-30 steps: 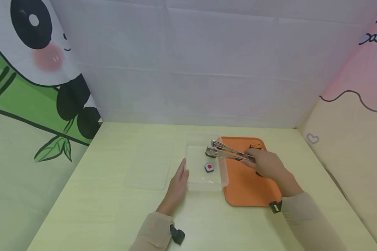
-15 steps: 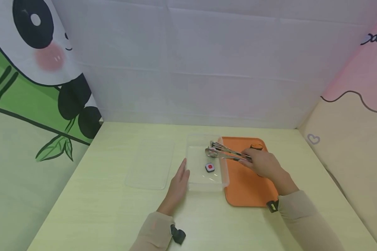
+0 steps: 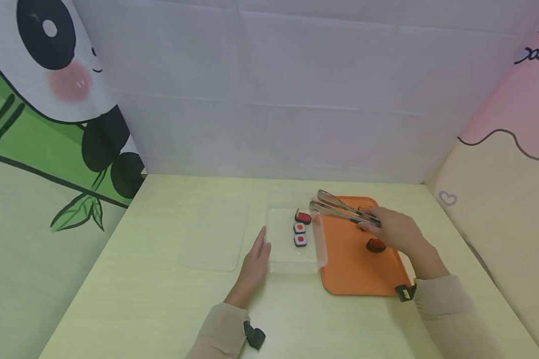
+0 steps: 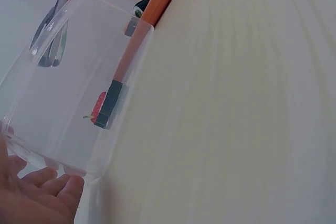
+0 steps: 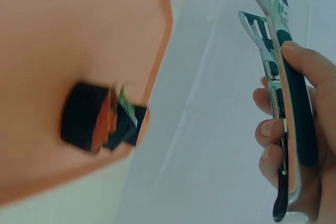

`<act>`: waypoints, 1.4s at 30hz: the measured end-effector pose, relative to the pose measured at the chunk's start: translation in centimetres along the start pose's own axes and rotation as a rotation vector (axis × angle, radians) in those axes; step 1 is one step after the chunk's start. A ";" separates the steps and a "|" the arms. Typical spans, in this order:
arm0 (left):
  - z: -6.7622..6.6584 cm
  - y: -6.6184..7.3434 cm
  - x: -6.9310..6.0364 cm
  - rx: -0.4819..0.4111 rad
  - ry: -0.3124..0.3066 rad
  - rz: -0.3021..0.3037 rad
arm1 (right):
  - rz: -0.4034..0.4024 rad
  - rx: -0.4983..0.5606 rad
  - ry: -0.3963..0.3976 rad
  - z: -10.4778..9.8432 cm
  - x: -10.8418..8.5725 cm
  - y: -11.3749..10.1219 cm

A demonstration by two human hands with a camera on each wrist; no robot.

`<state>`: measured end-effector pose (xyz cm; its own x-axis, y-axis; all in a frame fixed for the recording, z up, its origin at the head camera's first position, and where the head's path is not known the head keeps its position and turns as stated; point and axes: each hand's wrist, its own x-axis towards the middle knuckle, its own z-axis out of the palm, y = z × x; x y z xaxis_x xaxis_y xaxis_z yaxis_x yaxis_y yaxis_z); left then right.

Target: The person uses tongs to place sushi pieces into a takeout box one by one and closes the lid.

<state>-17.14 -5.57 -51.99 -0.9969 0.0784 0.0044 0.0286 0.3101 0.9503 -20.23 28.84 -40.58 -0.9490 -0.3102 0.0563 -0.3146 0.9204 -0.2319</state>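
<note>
My left hand [image 3: 253, 264] lies along the left wall of a clear plastic container [image 3: 322, 263], its extended fingers touching it. Inside sit a red-topped sushi piece [image 3: 303, 216] and two white sushi rolls with red centres [image 3: 300, 240], lined up front to back. With my right hand [image 3: 397, 229] I grip metal tongs [image 5: 289, 93] with dark handle grips. The tong tips are apart, with nothing between them, above the container's right rim and the tray's left edge. A dark sushi piece with a red top [image 3: 376, 245] sits on the orange tray [image 3: 355, 274]; others are partly hidden behind my hand.
A clear flat lid [image 3: 213, 234] lies left of the container on the pale table [image 3: 139, 294]. The tray's left edge sits right against the container. A white cloth wall [image 3: 269, 99] stands behind, with printed cloths on both sides.
The tongs have let go of a sushi roll, which now sits in the container between two others. My right hand and the tongs have moved back right over the tray. My left hand stays put.
</note>
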 end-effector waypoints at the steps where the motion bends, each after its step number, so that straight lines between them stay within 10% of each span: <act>1: 0.0 0.0 0.0 0.001 0.000 -0.001 | 0.010 0.002 0.002 -0.3 -0.2 0.6; 18: 0.0 -0.3 0.1 0.015 0.006 0.005 | 0.065 -0.117 -0.039 -2.6 -4.0 10.8; 42: 0.2 -0.2 0.1 -0.007 -0.005 0.009 | 0.069 -0.150 -0.114 -1.6 -1.8 13.1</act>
<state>-17.25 -5.44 -52.27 -0.9962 0.0860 0.0112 0.0368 0.3027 0.9524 -22.64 41.86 -42.20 -0.9626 -0.2623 -0.0672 -0.2565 0.9629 -0.0836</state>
